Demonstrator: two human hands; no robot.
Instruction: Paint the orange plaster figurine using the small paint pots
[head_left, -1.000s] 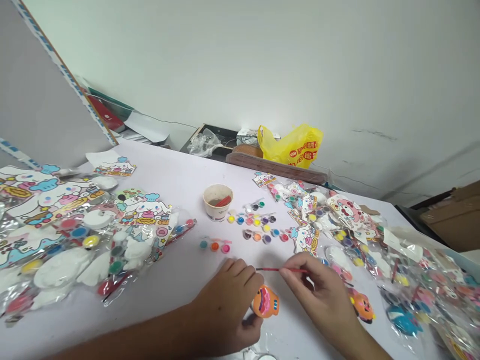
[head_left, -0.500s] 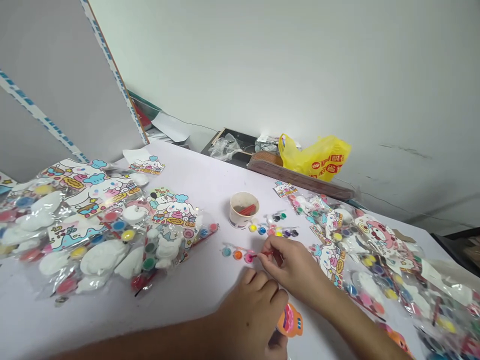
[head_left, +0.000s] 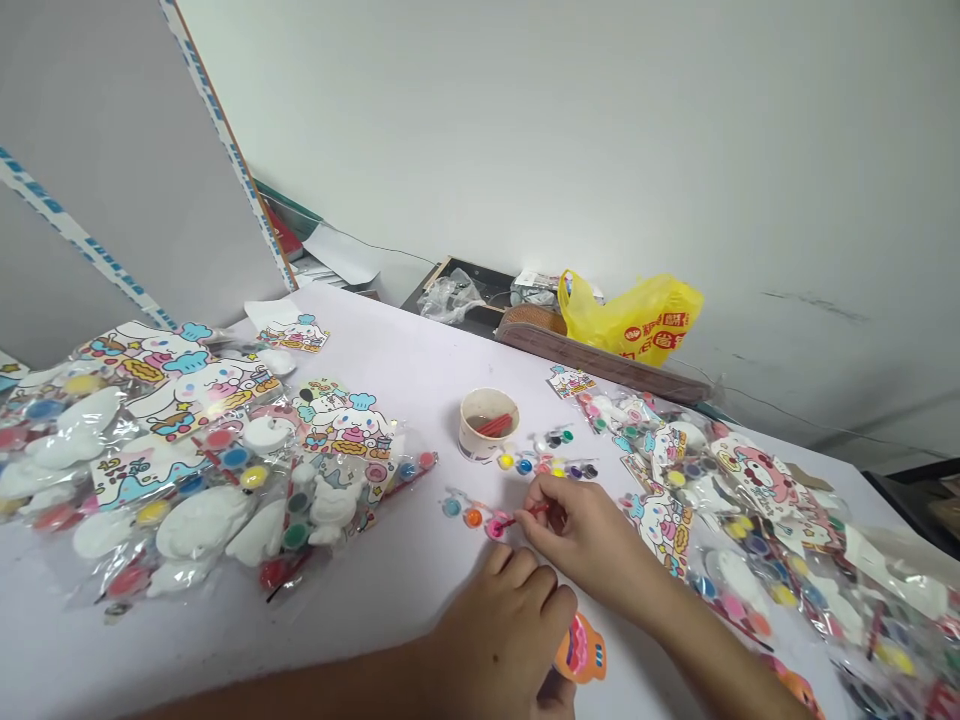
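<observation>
Between the fingertips of my right hand [head_left: 574, 520] is a thin red paintbrush [head_left: 534, 510], its tip down in the pink paint pot [head_left: 496, 527]. That pot ends a short strip with an orange pot [head_left: 472, 517] and a teal pot [head_left: 451, 507]. My left hand [head_left: 517, 625] is closed around a painted figure [head_left: 585, 648], orange with pink and purple in the middle; most of it is hidden behind my fingers. The fingers of my left hand lie close to the pink pot.
A paper cup [head_left: 487, 440] with red brushes in it stands beyond my hands, next to more paint pots [head_left: 525, 465]. Bagged plaster kits [head_left: 202, 480] cover the left side, others [head_left: 720, 490] the right. A yellow bag [head_left: 637, 320] sits by the wall.
The brush tip has shifted slightly within the pink pot. Both hands stay almost in place, and the view has moved a little.
</observation>
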